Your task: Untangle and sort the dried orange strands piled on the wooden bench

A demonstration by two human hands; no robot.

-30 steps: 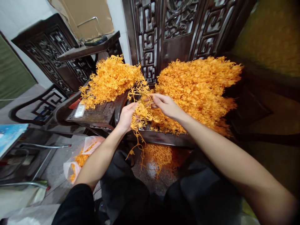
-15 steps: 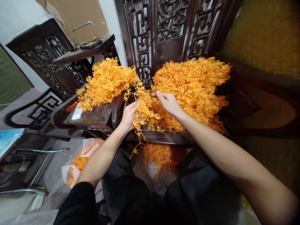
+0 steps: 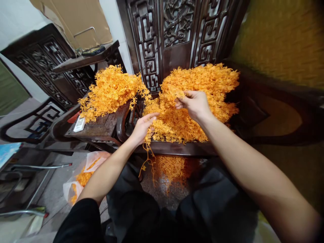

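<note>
A large heap of orange plastic flower-like pieces (image 3: 202,79) covers the seat of a dark carved wooden bench. My right hand (image 3: 196,104) is over the front of this heap, thumb and finger pinched on a small orange piece (image 3: 180,94). Left of it, at the seat's front edge, my left hand (image 3: 143,129) curls round a clump of orange strands (image 3: 162,130), its index finger stretched out. Thin orange stems (image 3: 149,155) dangle below that hand. What lies inside the left palm is hidden.
A second orange heap (image 3: 111,89) lies on a small wooden side table (image 3: 101,128) beside a white box (image 3: 79,124). Loose orange bits (image 3: 172,167) lie on the floor between my knees. A plastic bag (image 3: 97,156) with orange pieces stands on the left floor.
My right hand has moved right and a little up, away from my left hand, with an orange piece in its fingers. My left hand has barely moved; its index finger now points out.
</note>
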